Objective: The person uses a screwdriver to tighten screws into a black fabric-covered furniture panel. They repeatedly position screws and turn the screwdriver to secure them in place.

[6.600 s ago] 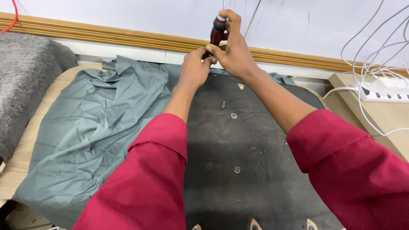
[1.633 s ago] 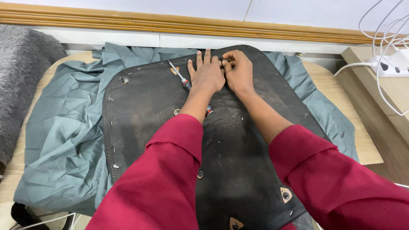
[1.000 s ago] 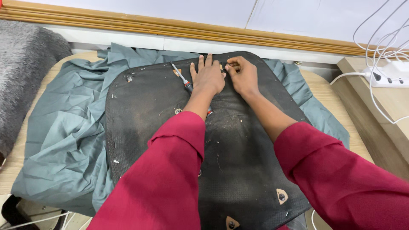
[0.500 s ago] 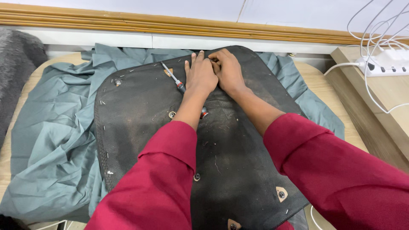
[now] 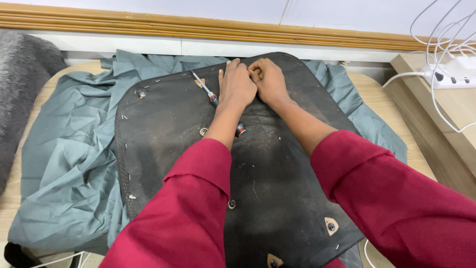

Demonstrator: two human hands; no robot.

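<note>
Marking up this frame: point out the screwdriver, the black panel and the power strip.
screwdriver (image 5: 204, 89): head view, on its metal shaft.
black panel (image 5: 277, 164): head view, on its bare middle.
power strip (image 5: 453, 78): head view, on its white body.

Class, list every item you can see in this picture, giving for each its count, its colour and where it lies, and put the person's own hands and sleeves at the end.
black panel: one, dusty black, flat on the cloth, centre
metal fittings: several, silver, dotted across the panel
staples: many, pale, along the panel's left edge
screwdriver: one, metal shaft with red and black handle, lying on the panel, partly under the left forearm
grey-green cloth: one, spread over the table under the panel
wooden table: one, light wood, under the cloth
grey fuzzy fabric: one, far left
wooden moulding: one, brown, along the wall
power strip: one, white, right ledge
white cables: several, upper right
left hand: flat on the panel's top
right hand: beside it, fingertips meeting
sleeves: two, dark red, foreground
</note>
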